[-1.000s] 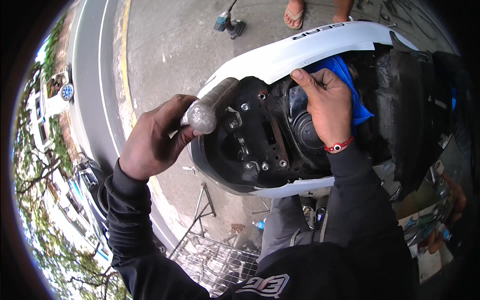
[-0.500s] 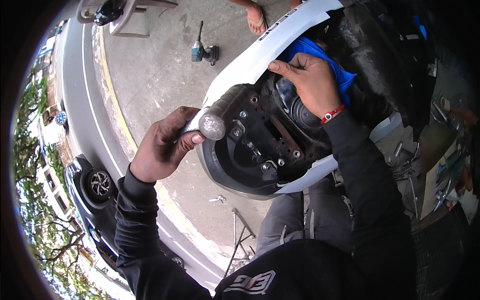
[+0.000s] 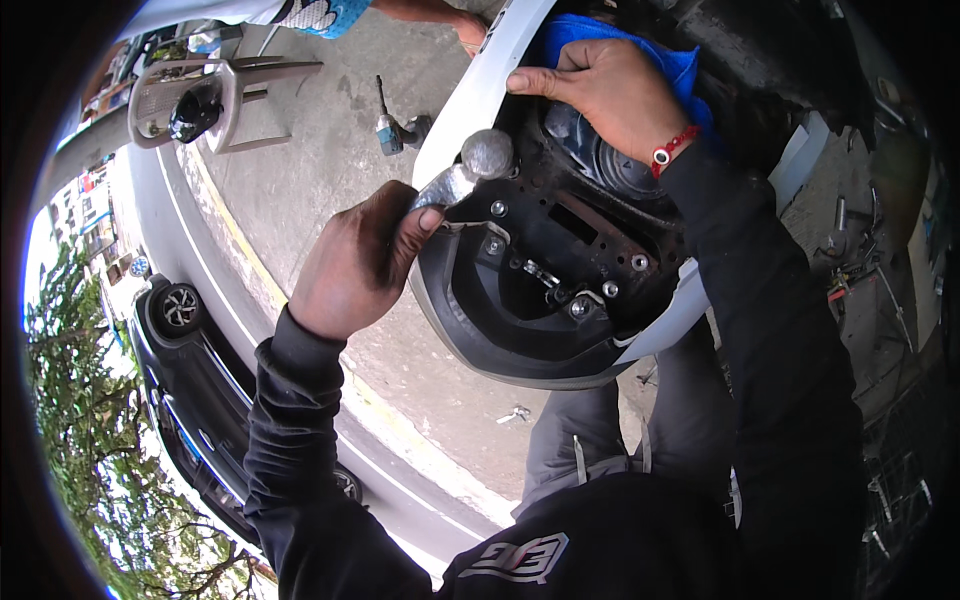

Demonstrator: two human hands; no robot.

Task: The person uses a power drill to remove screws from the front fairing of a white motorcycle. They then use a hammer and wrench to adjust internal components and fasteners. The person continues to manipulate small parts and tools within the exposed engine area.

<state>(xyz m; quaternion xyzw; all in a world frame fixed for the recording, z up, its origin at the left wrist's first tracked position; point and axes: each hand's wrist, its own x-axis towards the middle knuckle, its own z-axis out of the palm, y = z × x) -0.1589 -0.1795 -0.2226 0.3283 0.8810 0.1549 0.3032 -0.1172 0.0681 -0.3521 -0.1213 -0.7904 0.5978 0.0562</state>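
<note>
In my closed left hand [image 3: 360,262] is a shiny metal lever-like piece [image 3: 487,155] with a grey, round-ended peg. The peg's round end faces up over the rim of the motorcycle tail section. My right hand [image 3: 628,100] grips the long white side panel [image 3: 510,50], thumb along its edge and fingers curled inward, partly hidden. A blue cloth [image 3: 645,72] lies under and behind that hand. Between the hands, the black tail interior [image 3: 575,235] shows several bolts and a slot. A black rounded tail cover [image 3: 470,335] closes its near end.
A teal-and-black cordless power tool [image 3: 392,130] lies on the concrete at the far left. Beyond it stands a plastic chair [image 3: 235,95] with a black helmet-like object. Another person's hand [image 3: 472,32] is by the panel. Loose tools [image 3: 850,235] lie at right; a black car [image 3: 215,390] is on the road.
My left hand moved up and right with the metal piece, turning its round end farther over the tail. My right hand still grips the panel. My view shifted; another person's arm has come in.
</note>
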